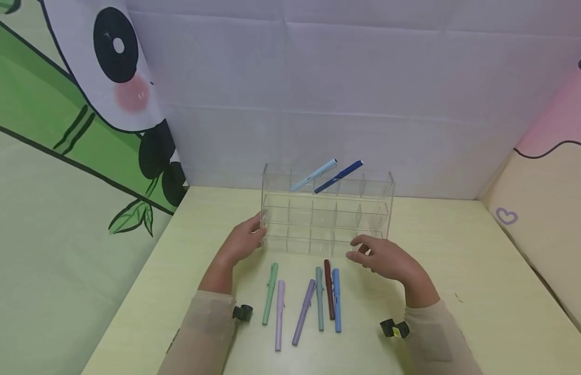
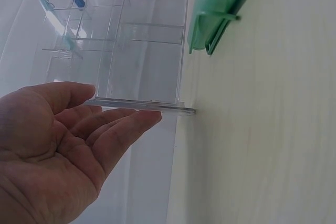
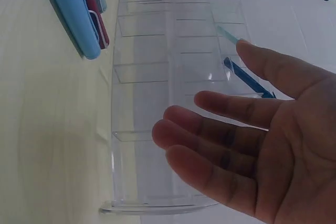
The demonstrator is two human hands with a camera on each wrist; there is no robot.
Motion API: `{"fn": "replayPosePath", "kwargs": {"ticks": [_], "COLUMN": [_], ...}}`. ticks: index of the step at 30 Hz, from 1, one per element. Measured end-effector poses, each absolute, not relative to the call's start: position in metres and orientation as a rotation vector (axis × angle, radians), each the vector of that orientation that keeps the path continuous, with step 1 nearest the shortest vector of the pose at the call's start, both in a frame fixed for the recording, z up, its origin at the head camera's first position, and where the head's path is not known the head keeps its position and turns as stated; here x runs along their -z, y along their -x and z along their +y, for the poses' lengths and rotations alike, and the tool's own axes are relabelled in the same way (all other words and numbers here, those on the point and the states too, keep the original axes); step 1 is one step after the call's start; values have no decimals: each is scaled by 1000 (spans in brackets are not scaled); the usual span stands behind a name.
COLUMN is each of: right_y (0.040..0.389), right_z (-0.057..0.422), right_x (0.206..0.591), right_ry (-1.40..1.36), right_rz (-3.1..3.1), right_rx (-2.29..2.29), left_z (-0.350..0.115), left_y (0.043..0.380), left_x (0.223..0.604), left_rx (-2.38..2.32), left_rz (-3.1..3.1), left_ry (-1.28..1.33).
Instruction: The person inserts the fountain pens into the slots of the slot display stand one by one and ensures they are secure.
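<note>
A clear tiered pen holder [image 1: 325, 200] with several compartments stands toward the back of the table. In its rear row lean a light blue pen [image 1: 314, 175] and a dark blue pen [image 1: 339, 177], both tilted to the right. My left hand [image 1: 243, 239] grips the holder's left side panel [image 2: 142, 104], thumb on one face and fingers along the other. By the front right corner is my right hand [image 1: 386, 257], its fingers spread and lightly bent in the right wrist view, with nothing held.
Before the holder lie a green pen [image 1: 270, 294], a lilac pen [image 1: 279, 315], a purple pen [image 1: 304, 312], a grey-green pen [image 1: 319, 298], a dark red pen [image 1: 329, 289] and a blue pen [image 1: 337, 300]. A white cloth [image 1: 342, 94] hangs behind the table [image 1: 440, 239].
</note>
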State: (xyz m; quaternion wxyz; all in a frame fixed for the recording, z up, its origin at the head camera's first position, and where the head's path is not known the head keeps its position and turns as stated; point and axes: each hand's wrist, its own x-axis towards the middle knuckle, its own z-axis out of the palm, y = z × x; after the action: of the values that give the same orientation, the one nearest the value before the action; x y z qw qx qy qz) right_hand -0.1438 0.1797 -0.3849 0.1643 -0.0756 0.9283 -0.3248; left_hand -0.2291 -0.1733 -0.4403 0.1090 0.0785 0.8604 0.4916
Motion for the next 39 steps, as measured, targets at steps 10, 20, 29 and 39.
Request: {"fn": "replayPosePath", "kwargs": {"ticks": [10, 20, 29, 39], "right_y": [140, 134, 127, 118], "right_z": [148, 127, 117, 111], "right_x": [414, 426, 430, 425], "right_ry": [270, 214, 190, 186], "right_rz": [2560, 2550, 2562, 2609], "right_rx": [833, 764, 728, 696], "left_z": [-180, -183, -184, -188], "left_y": [226, 224, 222, 220], "left_x": [442, 440, 441, 440], "left_rx": [-1450, -1442, -1437, -1433], "left_rz": [2526, 2542, 2544, 2539], "left_ry": [-248, -276, -296, -309]}}
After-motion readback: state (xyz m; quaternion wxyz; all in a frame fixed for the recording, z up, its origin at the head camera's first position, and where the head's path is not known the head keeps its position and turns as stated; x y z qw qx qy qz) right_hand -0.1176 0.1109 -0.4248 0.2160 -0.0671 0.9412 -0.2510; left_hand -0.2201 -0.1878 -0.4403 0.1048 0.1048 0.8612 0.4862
